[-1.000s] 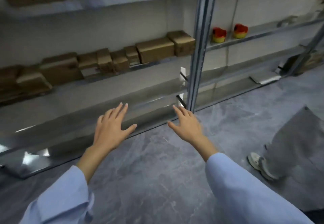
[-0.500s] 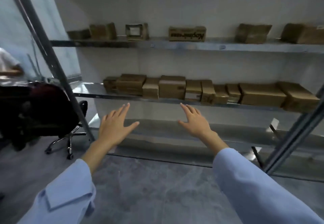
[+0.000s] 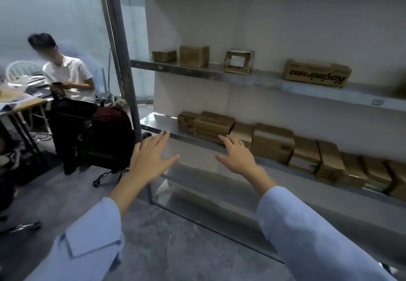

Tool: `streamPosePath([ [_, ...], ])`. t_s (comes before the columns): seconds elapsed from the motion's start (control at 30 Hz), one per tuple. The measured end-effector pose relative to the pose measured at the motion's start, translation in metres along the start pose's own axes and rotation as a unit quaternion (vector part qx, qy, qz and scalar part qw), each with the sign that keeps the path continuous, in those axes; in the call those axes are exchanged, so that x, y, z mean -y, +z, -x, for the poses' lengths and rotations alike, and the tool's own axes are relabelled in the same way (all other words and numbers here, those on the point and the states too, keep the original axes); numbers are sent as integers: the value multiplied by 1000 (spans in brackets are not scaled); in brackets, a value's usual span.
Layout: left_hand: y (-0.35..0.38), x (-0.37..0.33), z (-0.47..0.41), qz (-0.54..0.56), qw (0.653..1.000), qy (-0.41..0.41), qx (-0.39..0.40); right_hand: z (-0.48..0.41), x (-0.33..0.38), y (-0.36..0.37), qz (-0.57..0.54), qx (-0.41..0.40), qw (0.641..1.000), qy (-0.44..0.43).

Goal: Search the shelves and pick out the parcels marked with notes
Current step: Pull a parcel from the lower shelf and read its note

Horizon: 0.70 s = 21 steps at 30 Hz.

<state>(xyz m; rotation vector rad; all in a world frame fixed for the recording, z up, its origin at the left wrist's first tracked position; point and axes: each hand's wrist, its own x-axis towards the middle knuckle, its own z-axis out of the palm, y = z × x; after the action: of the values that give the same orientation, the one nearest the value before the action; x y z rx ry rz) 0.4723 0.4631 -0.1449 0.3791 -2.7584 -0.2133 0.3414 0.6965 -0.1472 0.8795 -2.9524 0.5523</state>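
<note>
Fingers of both hands are straight and spread wide, holding nothing. The left hand [image 3: 151, 160] hovers at centre frame, just before the grey metal shelf's [image 3: 197, 142] front edge, and the right hand [image 3: 237, 155] is raised beside it, before a row of brown cardboard parcels [image 3: 272, 144] that runs along that shelf toward the right edge. On the upper shelf [image 3: 270, 83] stand more brown parcels [image 3: 194, 56], one with a pale front panel [image 3: 238, 62]; whether it is a note cannot be told. A seated person in a white shirt [image 3: 68, 76] is at upper left.
</note>
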Motion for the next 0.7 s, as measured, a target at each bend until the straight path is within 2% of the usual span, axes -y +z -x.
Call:
streamPosePath([
  [0.3, 29, 34, -144, -23, 1000, -1, -4, -160, 11, 10, -9, -1, 1000, -29],
  [0.7, 103, 85, -268, 26, 999, 7, 22, -291, 8, 60, -77, 15, 997, 27],
])
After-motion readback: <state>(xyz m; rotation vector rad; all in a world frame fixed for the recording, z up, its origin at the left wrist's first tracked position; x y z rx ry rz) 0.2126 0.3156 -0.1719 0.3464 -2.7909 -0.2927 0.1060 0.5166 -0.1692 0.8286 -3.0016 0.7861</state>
